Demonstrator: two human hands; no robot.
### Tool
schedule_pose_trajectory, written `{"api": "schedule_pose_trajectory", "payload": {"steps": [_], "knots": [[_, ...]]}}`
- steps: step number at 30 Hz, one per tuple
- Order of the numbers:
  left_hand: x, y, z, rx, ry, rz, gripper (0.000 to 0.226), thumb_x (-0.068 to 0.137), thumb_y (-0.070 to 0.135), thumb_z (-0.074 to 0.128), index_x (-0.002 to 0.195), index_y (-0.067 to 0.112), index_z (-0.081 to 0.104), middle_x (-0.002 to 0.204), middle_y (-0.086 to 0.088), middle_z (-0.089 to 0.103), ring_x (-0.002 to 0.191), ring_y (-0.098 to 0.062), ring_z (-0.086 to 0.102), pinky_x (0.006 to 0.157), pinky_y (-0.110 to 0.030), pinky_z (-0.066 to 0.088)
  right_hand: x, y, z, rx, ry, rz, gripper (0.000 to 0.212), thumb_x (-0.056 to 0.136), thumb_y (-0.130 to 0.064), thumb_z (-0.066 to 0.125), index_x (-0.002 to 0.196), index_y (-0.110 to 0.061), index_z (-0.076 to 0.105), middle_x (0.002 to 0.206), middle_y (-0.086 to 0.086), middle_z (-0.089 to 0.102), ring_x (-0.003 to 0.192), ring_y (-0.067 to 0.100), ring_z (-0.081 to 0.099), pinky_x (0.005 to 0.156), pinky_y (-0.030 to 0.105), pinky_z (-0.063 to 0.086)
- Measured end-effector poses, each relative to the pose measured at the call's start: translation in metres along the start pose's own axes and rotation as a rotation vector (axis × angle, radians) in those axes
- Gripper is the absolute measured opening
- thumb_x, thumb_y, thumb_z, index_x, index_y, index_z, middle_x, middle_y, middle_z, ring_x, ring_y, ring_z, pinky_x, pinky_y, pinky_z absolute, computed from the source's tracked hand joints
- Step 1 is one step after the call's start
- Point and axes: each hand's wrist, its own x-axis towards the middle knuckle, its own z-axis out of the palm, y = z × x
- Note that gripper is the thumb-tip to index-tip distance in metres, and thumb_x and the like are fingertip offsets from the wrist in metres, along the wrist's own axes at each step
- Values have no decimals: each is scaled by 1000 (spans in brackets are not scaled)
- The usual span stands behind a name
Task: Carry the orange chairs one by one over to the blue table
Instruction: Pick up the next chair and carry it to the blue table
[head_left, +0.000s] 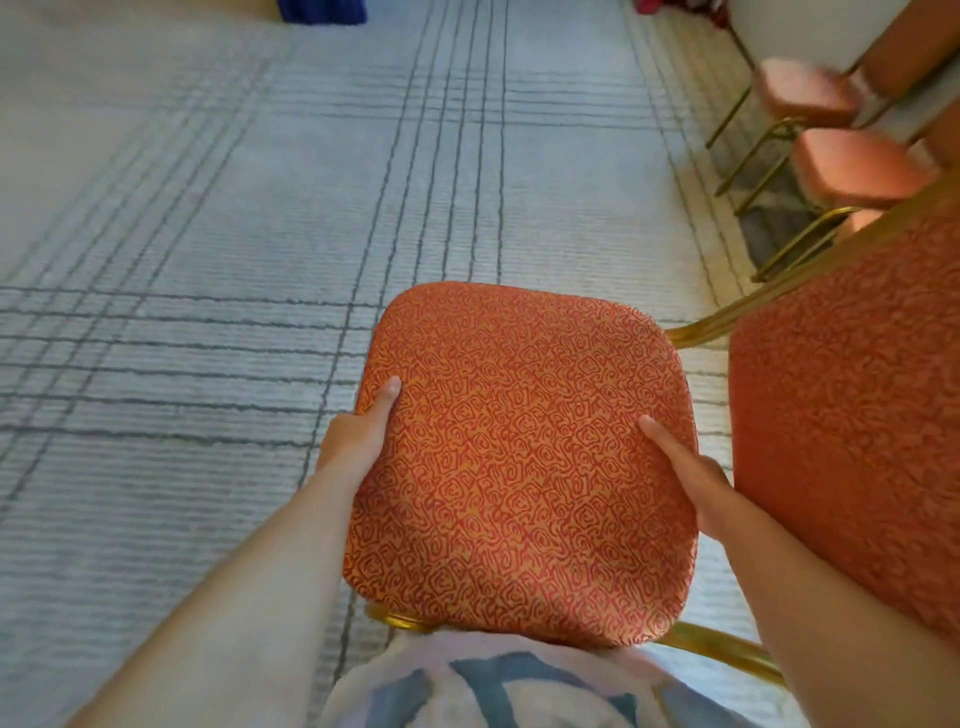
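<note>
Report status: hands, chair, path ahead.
Grip: left hand and right hand hold the orange chair at its cushion edges, thumbs on top. Lift-off unclear. Close on the right, second orange chair; carpet ahead.

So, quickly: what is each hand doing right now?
Left hand: grips the left edge of the orange patterned padded chair seat.
Right hand: grips the right edge of that seat.
</note>
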Motion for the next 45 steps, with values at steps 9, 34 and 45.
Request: {"api": "schedule_pose_trajectory", "payload": {"steps": [9, 34, 45], "knots": [[37, 52, -31, -33, 48, 106, 124, 47, 100, 39, 117, 0, 62, 120, -23, 62, 109, -36, 59, 87, -39, 43, 5, -40, 30, 56, -33, -87, 84, 64, -62, 80, 127, -11, 61, 111, 10, 70, 101, 29, 66, 96, 43, 50], [276, 337, 54, -123, 62, 16, 120, 47, 97, 47, 121, 4, 60, 121, -18, 62, 108, -33, 59, 87, -36, 43, 291, -340, 89, 10, -185, -22, 102, 46, -71, 82, 128, -16, 59, 113, 8, 70, 103, 28, 65, 99, 45, 49], [477, 477, 33, -79, 20, 43, 127, 33, 103, 41, 112, 7, 65, 99, -10, 64, 82, -25, 57, 78, -33, 44, 419, -498, 210, 46, -186, -11, 101, 52, -68, 82, 132, -10, 58, 115, 11, 71, 106, 32, 66, 103, 49, 47]]}}
